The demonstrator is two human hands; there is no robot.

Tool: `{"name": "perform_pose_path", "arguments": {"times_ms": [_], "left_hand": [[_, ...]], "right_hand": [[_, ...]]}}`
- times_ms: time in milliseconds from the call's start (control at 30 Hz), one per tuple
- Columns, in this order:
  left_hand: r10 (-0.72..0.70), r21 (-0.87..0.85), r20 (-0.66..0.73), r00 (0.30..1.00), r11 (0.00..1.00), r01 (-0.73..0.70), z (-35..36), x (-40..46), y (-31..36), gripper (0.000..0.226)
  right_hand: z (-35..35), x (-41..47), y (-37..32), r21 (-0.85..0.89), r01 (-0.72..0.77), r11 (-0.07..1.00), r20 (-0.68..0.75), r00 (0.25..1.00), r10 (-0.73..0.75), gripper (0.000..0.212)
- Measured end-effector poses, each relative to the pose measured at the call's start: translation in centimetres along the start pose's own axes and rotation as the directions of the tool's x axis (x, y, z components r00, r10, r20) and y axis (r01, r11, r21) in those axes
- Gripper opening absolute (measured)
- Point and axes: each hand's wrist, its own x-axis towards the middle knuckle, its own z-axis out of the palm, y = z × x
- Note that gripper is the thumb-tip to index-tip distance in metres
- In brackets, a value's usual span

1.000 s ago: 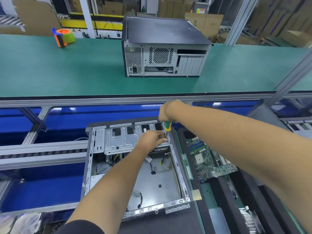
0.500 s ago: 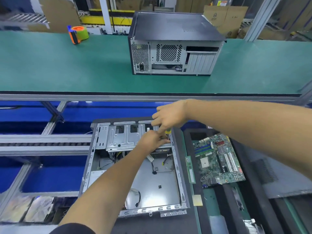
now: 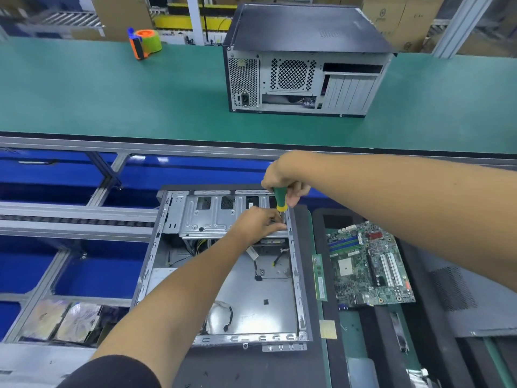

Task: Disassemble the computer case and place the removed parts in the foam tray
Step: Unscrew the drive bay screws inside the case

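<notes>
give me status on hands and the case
Right hand grips screwdriver, tip down at drive cage. Left hand on cage by the tip. Case open, motherboard already in foam tray. Nothing blocking.

A factory assembly line: a green conveyor belt [image 3: 112, 102], aluminium framing [image 3: 84, 211] and stacked cardboard boxes [image 3: 397, 21].
</notes>
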Motion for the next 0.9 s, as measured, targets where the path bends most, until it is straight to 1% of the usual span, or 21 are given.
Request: {"name": "perform_pose_path", "arguments": {"times_ms": [33,100,133,200,233,267,300,333,400,433,467,500,533,567,633,667,700,733,767,833,900], "left_hand": [[0.000,-0.006,-0.007,1.000,1.000,0.000,0.0,0.0,0.0,0.034],[0.004,-0.011,-0.012,1.000,1.000,-0.004,0.0,-0.1,0.0,0.034],[0.008,-0.008,-0.014,1.000,1.000,-0.008,0.0,-0.1,0.0,0.034],[0.011,0.001,-0.012,1.000,1.000,-0.011,0.0,0.0,0.0,0.034],[0.012,-0.002,-0.008,1.000,1.000,-0.012,0.0,0.0,-0.1,0.034],[0.012,-0.009,-0.001,1.000,1.000,-0.012,0.1,0.1,-0.2,0.033],[0.015,-0.008,0.007,1.000,1.000,-0.014,0.1,0.0,-0.2,0.033],[0.018,-0.001,0.013,1.000,1.000,-0.018,0.1,0.0,-0.2,0.033],[0.027,-0.001,0.013,1.000,1.000,-0.027,0.2,0.0,-0.3,0.033],[0.033,-0.015,0.008,0.999,0.999,-0.033,0.2,0.0,-0.4,0.033],[0.042,-0.020,0.004,0.999,0.999,-0.042,0.2,0.0,-0.4,0.033],[0.050,-0.009,0.003,0.999,0.999,-0.050,0.3,0.0,-0.3,0.033],[0.054,0.013,0.003,0.999,0.998,-0.054,0.2,0.1,-0.3,0.033],[0.054,0.029,0.003,0.999,0.998,-0.054,0.2,0.1,-0.3,0.033],[0.043,0.018,-0.002,0.999,0.999,-0.043,0.2,0.2,-0.4,0.033],[0.042,0.010,-0.003,0.999,0.999,-0.042,0.2,0.2,-0.4,0.033],[0.047,0.009,-0.003,0.999,0.999,-0.047,0.2,0.2,-0.5,0.033],[0.055,0.015,-0.005,0.998,0.998,-0.055,0.2,0.2,-0.5,0.033],[0.062,0.023,-0.006,0.998,0.998,-0.062,0.3,0.2,-0.5,0.034],[0.070,0.033,-0.014,0.997,0.997,-0.070,0.2,0.1,-0.4,0.033],[0.073,0.027,-0.024,0.997,0.997,-0.072,0.2,0.1,-0.3,0.031]], "right_hand": [[-0.4,-0.1,-0.2,-0.046,-0.008,0.999,0.053,0.999,0.011,0.039],[-0.9,-0.2,-0.4,-0.230,0.055,0.972,0.060,0.997,-0.042,0.030],[-1.0,-0.3,-0.5,-0.325,0.111,0.939,0.047,0.994,-0.101,0.024],[-1.1,-0.1,-0.4,-0.420,0.237,0.876,0.068,0.971,-0.230,0.008],[-1.1,0.0,-0.2,-0.469,0.298,0.831,0.091,0.953,-0.290,0.004],[-1.0,0.2,0.1,-0.552,0.353,0.756,0.111,0.929,-0.353,0.011],[-0.9,0.2,0.5,-0.664,0.395,0.635,0.130,0.897,-0.422,0.015],[-0.6,0.3,1.0,-0.780,0.417,0.466,0.140,0.843,-0.519,0.020],[0.1,1.0,2.3,-0.916,0.395,0.076,0.216,0.644,-0.734,0.036],[0.4,1.3,2.9,-0.925,0.378,-0.047,0.268,0.558,-0.785,0.043],[0.5,1.5,3.5,-0.921,0.381,-0.082,0.286,0.519,-0.806,0.048],[0.5,1.8,4.1,-0.913,0.407,-0.034,0.261,0.517,-0.815,0.053],[0.4,2.0,4.5,-0.892,0.446,0.075,0.201,0.539,-0.818,0.054],[0.5,2.0,4.7,-0.845,0.484,0.227,0.108,0.570,-0.814,0.051],[1.3,2.2,4.9,-0.638,0.549,0.539,-0.123,0.619,-0.776,0.032],[1.8,2.4,5.1,-0.491,0.574,0.655,-0.251,0.627,-0.738,0.022],[2.4,2.6,5.2,-0.348,0.580,0.737,-0.376,0.633,-0.676,0.014],[2.8,2.7,5.3,-0.212,0.571,0.793,-0.477,0.648,-0.594,0.009],[3.0,2.7,5.3,-0.073,0.563,0.823,-0.542,0.671,-0.506,0.005],[3.1,2.5,5.4,0.194,0.565,0.802,-0.573,0.729,-0.376,0.002],[3.1,2.3,5.3,0.360,0.526,0.771,-0.550,0.787,-0.280,0.001]]}}
